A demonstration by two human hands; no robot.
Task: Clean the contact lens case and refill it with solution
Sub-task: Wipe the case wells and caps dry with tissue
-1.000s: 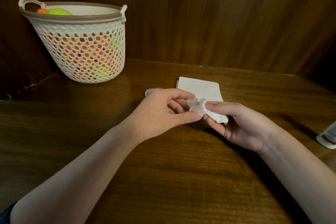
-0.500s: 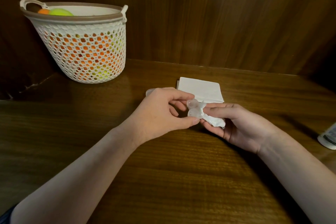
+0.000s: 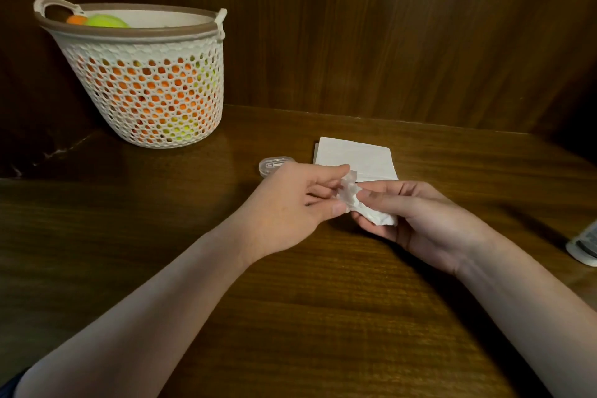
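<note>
A crumpled white tissue (image 3: 361,203) sits between both hands above the table's middle. My right hand (image 3: 420,213) holds it, with the forefinger pressing it from above. My left hand (image 3: 290,203) pinches the tissue's left end between thumb and forefinger; the small clear lens case piece it grips is covered by the tissue. Another clear plastic lens case part (image 3: 273,165) lies on the table just behind my left hand. The solution bottle (image 3: 585,247) lies at the right edge, only partly in view.
A folded white tissue stack (image 3: 355,155) lies just behind my hands. A white mesh basket (image 3: 145,87) holding orange and green balls stands at the back left. Dark wood panels wall in the table (image 3: 323,316) at the back.
The clear piece that showed at my left fingertips half a second ago is now covered by the tissue. My right hand has twisted the tissue slightly; both hands stay in place.
</note>
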